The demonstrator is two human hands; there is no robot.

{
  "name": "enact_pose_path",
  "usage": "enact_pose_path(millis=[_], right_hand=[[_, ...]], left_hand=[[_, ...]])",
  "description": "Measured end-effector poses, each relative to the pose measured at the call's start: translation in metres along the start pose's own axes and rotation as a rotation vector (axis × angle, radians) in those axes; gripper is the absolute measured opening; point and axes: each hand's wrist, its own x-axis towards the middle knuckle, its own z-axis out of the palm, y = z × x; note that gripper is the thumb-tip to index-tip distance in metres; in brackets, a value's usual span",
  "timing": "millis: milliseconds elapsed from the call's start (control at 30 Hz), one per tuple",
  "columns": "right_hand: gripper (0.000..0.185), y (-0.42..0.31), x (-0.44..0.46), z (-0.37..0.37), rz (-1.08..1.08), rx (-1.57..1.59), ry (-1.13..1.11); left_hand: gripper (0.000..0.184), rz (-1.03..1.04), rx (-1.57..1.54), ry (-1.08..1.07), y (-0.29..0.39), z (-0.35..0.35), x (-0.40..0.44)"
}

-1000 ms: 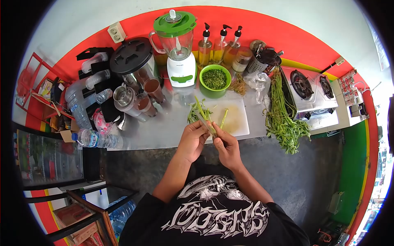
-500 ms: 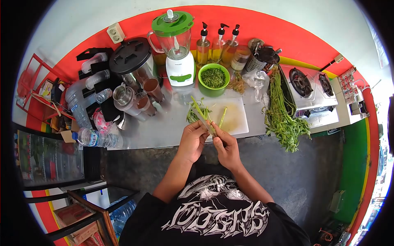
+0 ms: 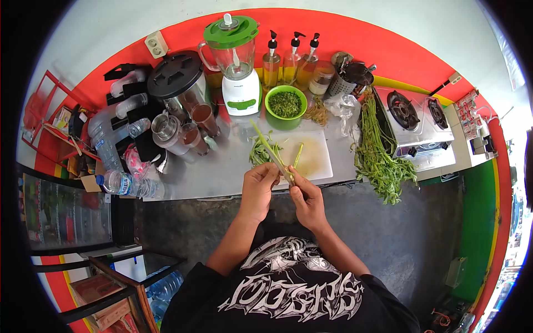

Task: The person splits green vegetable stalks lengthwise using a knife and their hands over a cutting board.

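My left hand (image 3: 259,190) is closed around a long green stalk (image 3: 257,130) that points up and away over the counter. Facing it, my right hand (image 3: 307,201) is closed on what looks like a thin knife (image 3: 285,172), its greyish blade lying along the stalk between my fingers; its handle is mostly hidden. Just beyond, a white cutting board (image 3: 319,158) carries leafy green sprigs (image 3: 259,154) on the left and a short cut stalk (image 3: 298,155) near the middle. Behind the board stands a green bowl (image 3: 284,122) filled with chopped greens (image 3: 285,104).
A large leafy bunch (image 3: 383,166) hangs over the counter edge beside a gas stove (image 3: 422,125). Along the back are a blender (image 3: 242,91) and several pump bottles (image 3: 271,65). To the left stand glasses (image 3: 205,119), a metal container (image 3: 175,80) and a water bottle (image 3: 125,183).
The stalk now reaches farther up and out from my left hand. My hands have stayed nearly in place, while the view has shifted slightly.
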Motion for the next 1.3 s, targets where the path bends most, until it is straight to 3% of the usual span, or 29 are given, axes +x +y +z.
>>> enact_pose_path(millis=[67, 300, 400, 467, 567, 667, 933, 1233, 1300], right_hand=[[0.049, 0.004, -0.001, 0.001, -0.1, -0.014, -0.013], [0.052, 0.004, -0.006, 0.003, -0.064, -0.035, -0.047], [0.052, 0.002, -0.004, 0.009, -0.1, -0.067, -0.03], [0.047, 0.001, -0.003, 0.014, -0.23, -0.086, 0.032], [0.048, -0.002, -0.002, 0.018, -0.241, -0.094, 0.054], [0.05, -0.003, -0.004, 0.013, -0.145, -0.146, -0.008], [0.055, -0.004, 0.0, 0.018, -0.137, -0.165, 0.025], [0.058, -0.004, 0.004, 0.023, -0.134, -0.162, 0.056], [0.058, -0.004, 0.006, 0.024, -0.134, -0.159, 0.062]], left_hand=[[0.013, -0.017, -0.006, 0.013, 0.003, 0.005, -0.003], [0.012, -0.058, -0.127, -0.019, -0.002, 0.002, -0.011], [0.008, -0.184, -0.217, -0.048, 0.005, 0.003, -0.016], [0.008, -0.19, -0.215, -0.035, 0.004, -0.001, -0.017], [0.01, -0.2, -0.203, -0.02, 0.003, -0.005, -0.017], [0.014, -0.187, -0.165, -0.031, 0.004, -0.006, -0.018], [0.02, -0.142, -0.071, -0.043, 0.004, -0.011, -0.017], [0.034, -0.159, -0.243, -0.005, 0.005, -0.011, -0.016], [0.038, -0.266, -0.31, 0.013, 0.008, -0.014, -0.014]])
